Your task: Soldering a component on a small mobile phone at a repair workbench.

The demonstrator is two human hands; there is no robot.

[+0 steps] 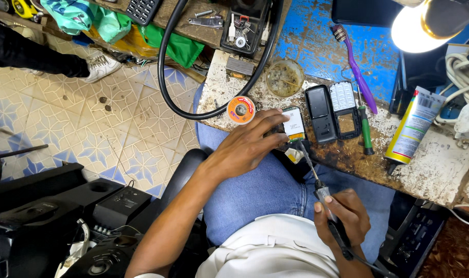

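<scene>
The step in hand looks like soldering on a small circuit board (pixel 294 125). The left hand (pixel 247 146) reaches across the lap to the front edge of the bench (pixel 430 164) and pins the board there, its fingers curled loosely over the board's left side and pressing it down rather than closing around it. The right hand (pixel 342 216) is closed in a fist around the dark handle of a soldering iron (pixel 317 177), held low over the lap, with the thin metal shaft slanting up so that the tip sits at the lower edge of the board, touching it or just short of it; which one is hard to tell.

As a judgement, the next move calls for a steady tip on one joint while the left hand keeps the board from sliding off the edge, and for solder to be fed in. The spool of solder wire (pixel 241 109) lies just beside the left fingers, within easy reach.

Counted: one circuit board, one soldering iron, one spool of solder. Just to the right of the board lie two black plastic shell halves (pixel 319 113) side by side, and one pale rubber keypad (pixel 342 96) rests in the top of the right half. There is one round dish (pixel 285 77) behind the board, one purple toothbrush (pixel 355 67), one green-handled screwdriver (pixel 365 128), one yellow and white tube (pixel 412 126) and one lit lamp (pixel 425 25).
</scene>
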